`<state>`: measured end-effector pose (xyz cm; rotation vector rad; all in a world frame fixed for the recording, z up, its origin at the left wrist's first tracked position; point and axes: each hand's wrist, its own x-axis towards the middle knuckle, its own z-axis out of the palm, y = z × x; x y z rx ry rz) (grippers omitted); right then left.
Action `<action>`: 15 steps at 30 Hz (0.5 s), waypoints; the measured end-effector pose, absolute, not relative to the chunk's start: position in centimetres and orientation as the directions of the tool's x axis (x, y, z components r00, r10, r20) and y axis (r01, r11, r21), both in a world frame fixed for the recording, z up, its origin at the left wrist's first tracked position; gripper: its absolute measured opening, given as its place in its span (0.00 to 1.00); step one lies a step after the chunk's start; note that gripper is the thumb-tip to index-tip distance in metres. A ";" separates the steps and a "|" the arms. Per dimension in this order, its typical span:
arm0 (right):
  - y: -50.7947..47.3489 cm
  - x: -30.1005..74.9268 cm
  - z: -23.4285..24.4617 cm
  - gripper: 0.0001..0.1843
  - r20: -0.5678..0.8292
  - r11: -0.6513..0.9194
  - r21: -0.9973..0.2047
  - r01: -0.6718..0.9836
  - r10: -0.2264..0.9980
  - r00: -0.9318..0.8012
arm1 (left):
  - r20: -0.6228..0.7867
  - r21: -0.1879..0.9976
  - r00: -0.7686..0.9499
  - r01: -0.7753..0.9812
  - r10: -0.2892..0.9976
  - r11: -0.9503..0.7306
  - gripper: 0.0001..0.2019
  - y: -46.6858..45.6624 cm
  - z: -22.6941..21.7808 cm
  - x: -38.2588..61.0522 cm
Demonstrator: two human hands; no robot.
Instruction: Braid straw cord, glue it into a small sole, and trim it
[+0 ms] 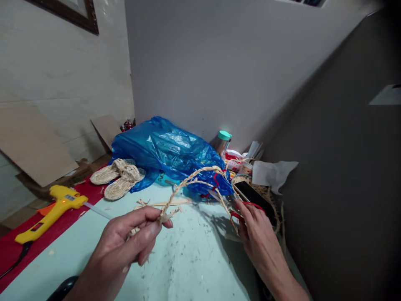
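Note:
My left hand [133, 236] pinches one end of a twisted straw cord [175, 193] between thumb and forefinger, with frayed ends sticking out around the fingertips. From there the cord arches up and across to the right, then drops near my other hand. The fingers of my right hand [261, 236] close on the red handles of a pair of scissors [257, 205], whose blades point left toward the blue plastic. A dark phone [254, 195] lies just beyond that hand. On the left sits a pair of woven straw slippers [120, 179].
A yellow glue gun [53, 215] with a cord lies on red cloth [12, 251] at left. Behind are a crumpled blue plastic bag [166, 146], a bottle with a green lid [224, 140] and white paper [272, 172]. A dark panel [338, 167] borders the right side.

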<state>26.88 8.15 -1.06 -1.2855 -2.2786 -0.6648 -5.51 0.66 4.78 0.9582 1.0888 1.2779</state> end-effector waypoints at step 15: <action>6.4 26.0 5.3 0.22 0.404 0.292 0.490 0.821 0.758 -0.512 | -0.139 0.965 0.030 -0.222 0.990 0.142 0.15 0.9 5.8 -4.9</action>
